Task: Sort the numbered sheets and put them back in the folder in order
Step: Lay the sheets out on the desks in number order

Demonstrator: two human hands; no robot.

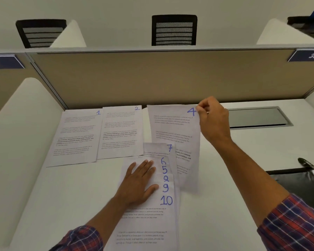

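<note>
Sheet 1 (74, 136) and sheet 2 (121, 132) lie side by side at the back left of the desk. My right hand (214, 118) pinches the top right corner of sheet 4 (174, 127), which hangs tilted with its lower end over the desk. My left hand (139, 182) lies flat, fingers spread, on a fanned stack of sheets (152, 220) showing the numbers 7, 6, 5, 8, 9 and 10, with sheet 10 on top. A black folder (304, 182) lies at the right edge, partly cut off.
A beige partition (152, 77) closes the back of the white desk. A grey cable hatch (257, 117) sits at the back right. White side dividers stand on both sides. A black pen (306, 163) rests by the folder. Black chairs stand beyond the partition.
</note>
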